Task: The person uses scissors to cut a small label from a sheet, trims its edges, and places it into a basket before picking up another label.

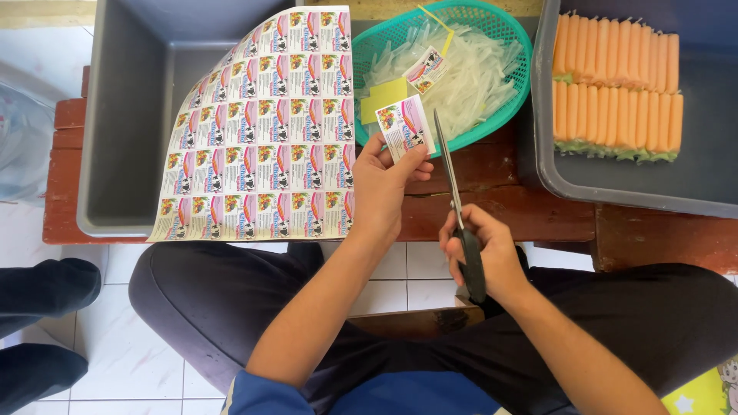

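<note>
- A seated person's left hand (384, 184) pinches a single cut label (405, 127) between thumb and fingers, holding it up just in front of a green basket (503, 31).
- The right hand (484, 253) is closed round the black handles of a pair of scissors (453, 184); the blades look nearly together and point away from the body, just right of the label.
- A large printed sheet of labels (265, 127), rows of small colourful rectangles, curls up beside the left hand, draped over the edge of an empty grey tub (115, 123).
- The basket holds a heap of clear plastic sleeves (469, 77), with another loose label and yellow paper scraps (384, 96) lying on top.
- To the right, a second grey tub (692, 177) carries two neat rows of orange, green-based sticks (615, 84).
- Tubs and basket rest on a low, dark reddish wooden bench (507, 200) above a white tiled floor (115, 361).
- The person's dark trouser legs straddle the bench; another person's dark-clad leg (38, 292) shows at the left edge.
</note>
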